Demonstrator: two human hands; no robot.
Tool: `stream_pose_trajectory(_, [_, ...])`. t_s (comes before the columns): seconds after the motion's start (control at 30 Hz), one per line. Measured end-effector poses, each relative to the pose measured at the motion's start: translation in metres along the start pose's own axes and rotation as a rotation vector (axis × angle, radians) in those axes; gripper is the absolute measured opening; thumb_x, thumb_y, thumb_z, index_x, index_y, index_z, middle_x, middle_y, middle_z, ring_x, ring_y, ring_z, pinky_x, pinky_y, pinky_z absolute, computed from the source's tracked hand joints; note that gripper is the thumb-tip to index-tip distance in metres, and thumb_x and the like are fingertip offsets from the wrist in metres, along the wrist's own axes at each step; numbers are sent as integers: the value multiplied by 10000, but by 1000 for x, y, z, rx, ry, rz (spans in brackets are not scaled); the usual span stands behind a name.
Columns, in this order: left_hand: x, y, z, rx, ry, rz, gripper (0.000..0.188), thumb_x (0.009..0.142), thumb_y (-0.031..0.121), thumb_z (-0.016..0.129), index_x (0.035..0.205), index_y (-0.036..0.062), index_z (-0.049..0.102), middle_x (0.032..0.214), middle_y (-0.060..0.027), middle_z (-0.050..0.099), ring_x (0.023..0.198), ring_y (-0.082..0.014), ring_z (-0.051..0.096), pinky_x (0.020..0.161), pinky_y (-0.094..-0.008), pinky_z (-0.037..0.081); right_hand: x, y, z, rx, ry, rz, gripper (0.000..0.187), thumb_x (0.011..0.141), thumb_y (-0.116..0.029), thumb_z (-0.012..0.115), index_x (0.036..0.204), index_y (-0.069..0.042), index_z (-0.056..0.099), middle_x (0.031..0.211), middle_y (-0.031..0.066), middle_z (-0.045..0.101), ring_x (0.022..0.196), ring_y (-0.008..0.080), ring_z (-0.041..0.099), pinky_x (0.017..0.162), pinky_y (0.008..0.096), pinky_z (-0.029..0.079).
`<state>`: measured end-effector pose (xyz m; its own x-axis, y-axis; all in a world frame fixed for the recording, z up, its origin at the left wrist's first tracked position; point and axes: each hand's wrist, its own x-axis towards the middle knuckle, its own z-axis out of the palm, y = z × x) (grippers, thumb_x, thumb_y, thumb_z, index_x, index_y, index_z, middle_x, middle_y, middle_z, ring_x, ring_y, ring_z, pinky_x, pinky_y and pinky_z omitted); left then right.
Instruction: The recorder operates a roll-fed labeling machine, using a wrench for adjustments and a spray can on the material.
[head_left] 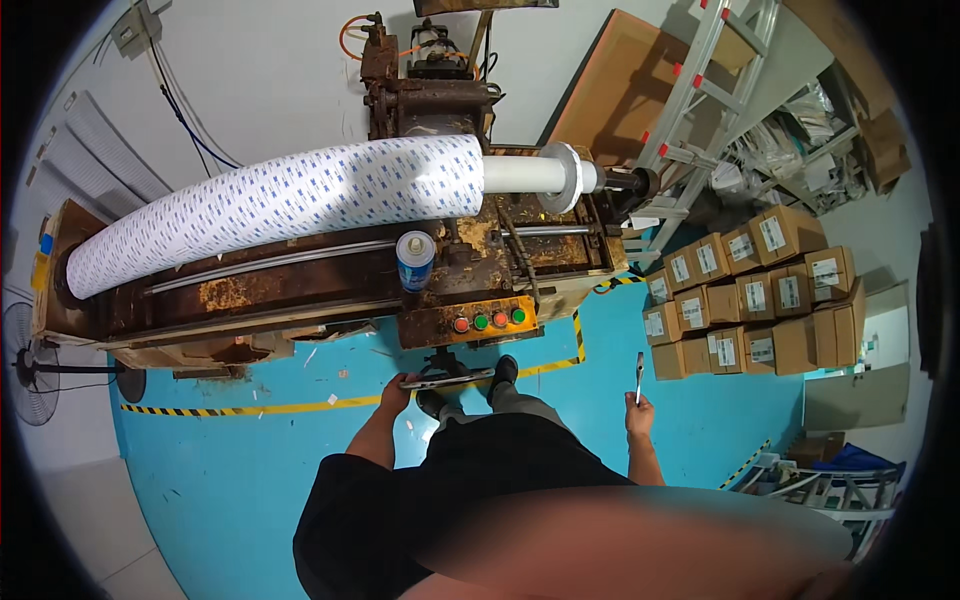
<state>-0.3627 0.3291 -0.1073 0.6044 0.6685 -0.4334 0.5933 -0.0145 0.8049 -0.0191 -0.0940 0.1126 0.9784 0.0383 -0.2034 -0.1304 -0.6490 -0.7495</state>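
Note:
A long white roll with a blue printed pattern (280, 205) lies across a rusty brown machine (300, 290) in front of me. My left hand (393, 392) grips the left end of a flat metal bar (445, 379) held low, just under the machine's control panel (487, 322) with its red and green buttons. My right hand (639, 407) is out to the right, closed on a thin metal blade-like tool (639, 375) that points upward. My shoes (503, 377) stand on the blue floor near the machine.
A spray can (414, 260) stands on the machine bed. Stacked cardboard boxes (750, 295) sit to the right, an aluminium ladder (700, 100) leans behind them, and a floor fan (30, 365) stands at the left. Yellow-black tape (250, 408) marks the blue floor.

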Motion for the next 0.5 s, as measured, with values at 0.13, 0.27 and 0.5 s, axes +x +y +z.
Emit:
stream_pose_trajectory(0.13, [3, -4, 4, -55, -26, 9, 395, 942, 459, 515, 1033, 93, 633, 950, -196, 667, 938, -395, 630, 771, -425, 502, -5, -8, -4, -49, 8, 38, 152, 872, -172, 668, 872, -21, 677, 643, -57, 491, 597, 54, 380, 539, 252, 324])
stream_pose_trajectory(0.27, [4, -2, 6, -35, -17, -24, 399, 938, 464, 521, 1034, 93, 633, 953, -194, 668, 940, -396, 628, 770, -425, 502, -6, -14, -5, -88, -4, 75, 160, 874, -178, 665, 873, -18, 677, 656, -49, 507, 613, 58, 398, 558, 256, 347])
stream_pose_trajectory(0.5, [6, -9, 8, -65, -24, -42, 413, 936, 473, 522, 1032, 88, 637, 946, -199, 667, 936, -394, 629, 773, -421, 500, 1, -17, -2, -98, -32, 35, 178, 874, -201, 667, 881, -23, 677, 668, -47, 513, 617, 64, 400, 572, 257, 358])
